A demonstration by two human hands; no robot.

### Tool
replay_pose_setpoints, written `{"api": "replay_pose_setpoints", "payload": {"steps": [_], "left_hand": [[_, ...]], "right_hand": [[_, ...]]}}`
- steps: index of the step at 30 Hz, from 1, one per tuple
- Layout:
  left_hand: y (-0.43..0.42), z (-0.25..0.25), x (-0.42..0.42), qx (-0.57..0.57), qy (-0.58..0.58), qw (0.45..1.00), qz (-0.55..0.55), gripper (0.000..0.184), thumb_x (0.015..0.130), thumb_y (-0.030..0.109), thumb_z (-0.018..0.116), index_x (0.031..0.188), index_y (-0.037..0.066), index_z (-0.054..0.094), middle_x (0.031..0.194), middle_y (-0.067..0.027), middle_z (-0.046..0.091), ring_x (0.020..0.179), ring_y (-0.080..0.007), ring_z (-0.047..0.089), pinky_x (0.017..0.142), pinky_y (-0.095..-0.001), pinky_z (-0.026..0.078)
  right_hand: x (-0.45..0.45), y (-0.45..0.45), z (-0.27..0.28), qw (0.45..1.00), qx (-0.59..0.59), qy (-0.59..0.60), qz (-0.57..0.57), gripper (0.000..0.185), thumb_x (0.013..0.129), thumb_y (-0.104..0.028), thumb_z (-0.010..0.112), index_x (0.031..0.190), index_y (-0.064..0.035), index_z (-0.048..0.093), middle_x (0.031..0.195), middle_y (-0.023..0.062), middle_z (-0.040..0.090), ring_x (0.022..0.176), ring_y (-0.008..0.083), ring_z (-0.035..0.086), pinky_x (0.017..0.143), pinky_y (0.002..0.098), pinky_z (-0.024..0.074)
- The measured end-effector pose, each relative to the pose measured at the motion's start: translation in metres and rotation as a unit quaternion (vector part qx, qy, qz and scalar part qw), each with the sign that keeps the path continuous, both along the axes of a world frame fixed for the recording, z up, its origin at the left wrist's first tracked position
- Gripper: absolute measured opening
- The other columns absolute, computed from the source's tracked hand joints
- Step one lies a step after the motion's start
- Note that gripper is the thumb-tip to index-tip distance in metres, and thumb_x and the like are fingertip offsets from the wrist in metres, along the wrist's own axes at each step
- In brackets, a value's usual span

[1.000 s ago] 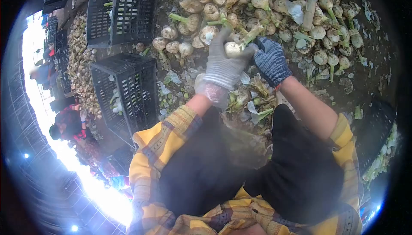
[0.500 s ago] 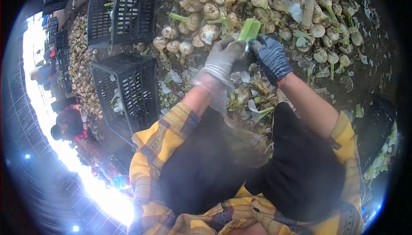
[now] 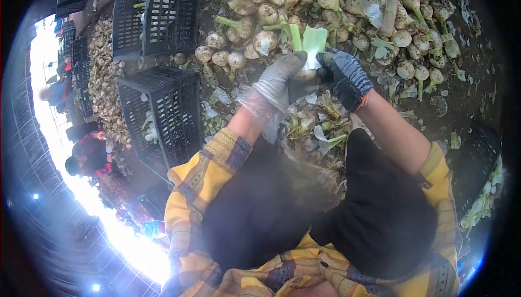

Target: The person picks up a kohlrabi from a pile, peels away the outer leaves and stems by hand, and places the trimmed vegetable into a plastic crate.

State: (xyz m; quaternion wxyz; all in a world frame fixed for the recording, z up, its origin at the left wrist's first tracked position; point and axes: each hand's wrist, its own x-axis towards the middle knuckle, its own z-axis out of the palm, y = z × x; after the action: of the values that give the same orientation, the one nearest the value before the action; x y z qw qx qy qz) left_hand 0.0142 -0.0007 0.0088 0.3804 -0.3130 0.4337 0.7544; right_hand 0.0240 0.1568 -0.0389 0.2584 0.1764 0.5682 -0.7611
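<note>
Between my hands is an onion-like bulb (image 3: 306, 73) with a pale green stalk standing up and a broad leaf layer spread to the right. My left hand (image 3: 279, 77), in a pale glove with a clear plastic cover, is closed round its left side. The gray-blue knit glove is on my right hand (image 3: 347, 77), whose fingers pinch the broad green layer (image 3: 313, 45). Whether that hand also holds a tool is hidden. Just beyond both hands lies a large pile of dirt-covered bulbs (image 3: 268, 14).
Two black crates (image 3: 176, 104) stand at the left, with trimmed bulbs inside. Another dark crate (image 3: 477, 161) is at the right. Peelings (image 3: 325, 104) litter the ground by my knees. Farther left, a person in a red checked shirt (image 3: 89, 153) is beside another bulb heap (image 3: 103, 80).
The bulb has turned so its green stalk points away from me. A broad leaf layer has opened away from the stalk, and my hands have moved slightly apart.
</note>
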Motion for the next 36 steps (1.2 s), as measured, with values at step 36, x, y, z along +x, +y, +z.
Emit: {"api": "replay_pose_setpoints", "payload": {"steps": [36], "left_hand": [[-0.004,-0.001,-0.023,-0.138,0.015,0.978,0.157,0.031,0.088,0.036,0.053,0.098,0.007,0.052,0.076,-0.0068,0.06,0.054,-0.0171,0.06,0.036,-0.0215,0.044]], "right_hand": [[-0.002,0.005,0.009,0.946,-0.167,-0.104,-0.257,0.014,0.085,-0.01,0.046,0.089,-0.003,0.058,0.089,0.0128,0.058,0.077,0.0187,0.06,0.068,0.0277,0.0529]]}}
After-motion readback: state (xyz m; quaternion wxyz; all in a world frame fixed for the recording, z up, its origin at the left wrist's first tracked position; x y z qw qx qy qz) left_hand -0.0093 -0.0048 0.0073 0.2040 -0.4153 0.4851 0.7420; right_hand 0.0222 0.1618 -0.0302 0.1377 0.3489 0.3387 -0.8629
